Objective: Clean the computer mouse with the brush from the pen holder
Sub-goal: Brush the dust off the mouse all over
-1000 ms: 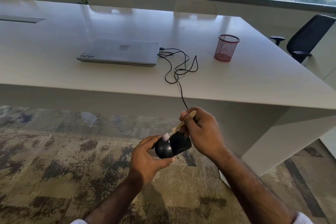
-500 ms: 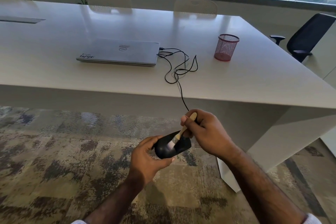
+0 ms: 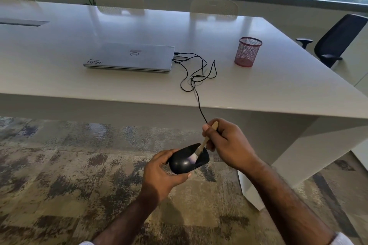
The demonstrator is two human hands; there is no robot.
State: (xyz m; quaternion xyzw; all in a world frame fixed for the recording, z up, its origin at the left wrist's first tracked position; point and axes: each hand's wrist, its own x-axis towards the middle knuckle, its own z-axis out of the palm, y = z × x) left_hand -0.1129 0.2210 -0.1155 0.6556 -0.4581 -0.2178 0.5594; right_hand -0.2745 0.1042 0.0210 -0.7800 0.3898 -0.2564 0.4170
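Brush (image 3: 205,142) in right fingers (image 3: 209,131), bristles on mouse (image 3: 185,162)

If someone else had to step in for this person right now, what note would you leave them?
Left hand: shut around the black computer mouse, held in the air in front of the table.
Right hand: shut on the brush, bristles touching the mouse's top.
The mouse cable runs up over the table edge to the closed laptop. The red pen holder stands on the table and looks empty.
Done: brush fetched, brushing under way.
Left: finish brushing, and probably set the mouse down and return the brush.
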